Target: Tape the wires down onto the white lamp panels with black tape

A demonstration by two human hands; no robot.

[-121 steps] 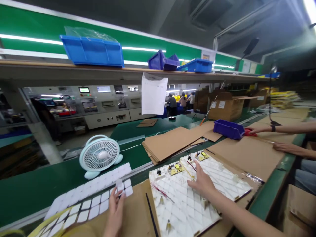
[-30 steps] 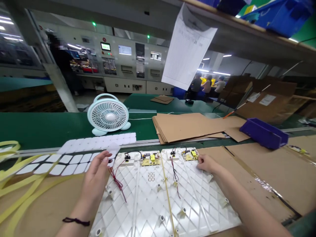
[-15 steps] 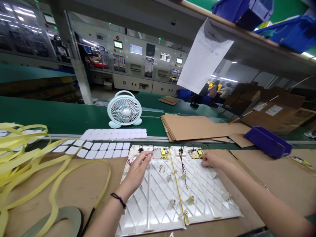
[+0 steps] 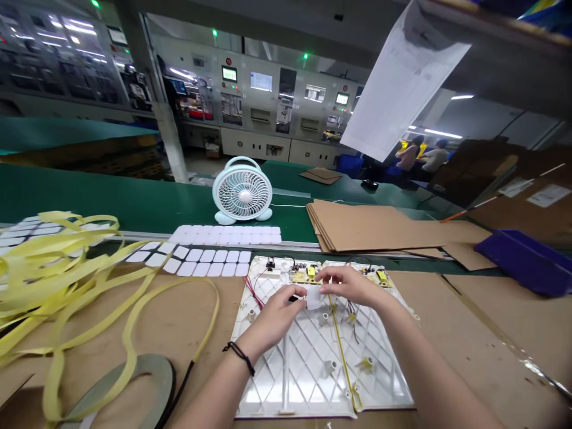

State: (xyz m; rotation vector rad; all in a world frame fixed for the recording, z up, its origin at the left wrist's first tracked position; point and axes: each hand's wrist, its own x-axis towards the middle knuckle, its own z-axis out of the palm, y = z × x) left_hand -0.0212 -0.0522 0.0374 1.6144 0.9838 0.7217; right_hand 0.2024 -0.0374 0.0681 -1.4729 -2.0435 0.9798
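Note:
My left hand (image 4: 277,317), with a dark band at its wrist, pinches the left edge of a small white translucent square piece (image 4: 314,297). From the other side the fingers of my right hand (image 4: 347,287) close on the right edge of that piece. Both hands are over the left of two white ribbed plastic panels (image 4: 308,363), which lie side by side. Just beyond my fingers, a circuit board (image 4: 300,277) with a yellow component sits at the panel's far edge. Red wires (image 4: 252,288) lie left of it. A second circuit board (image 4: 379,276) is on the right panel, partly hidden by my right hand.
White square stickers (image 4: 208,262) and tangled yellow strips (image 4: 67,286) lie to the left. A light-blue fan (image 4: 243,193) stands behind. Cardboard sheets (image 4: 366,226) and a purple bin (image 4: 527,259) are at the right. A paper sheet (image 4: 397,89) hangs above.
My right hand has moved left from the right panel's board to the white piece. My left hand has drawn the piece nearer, off the board. The camera view has shifted.

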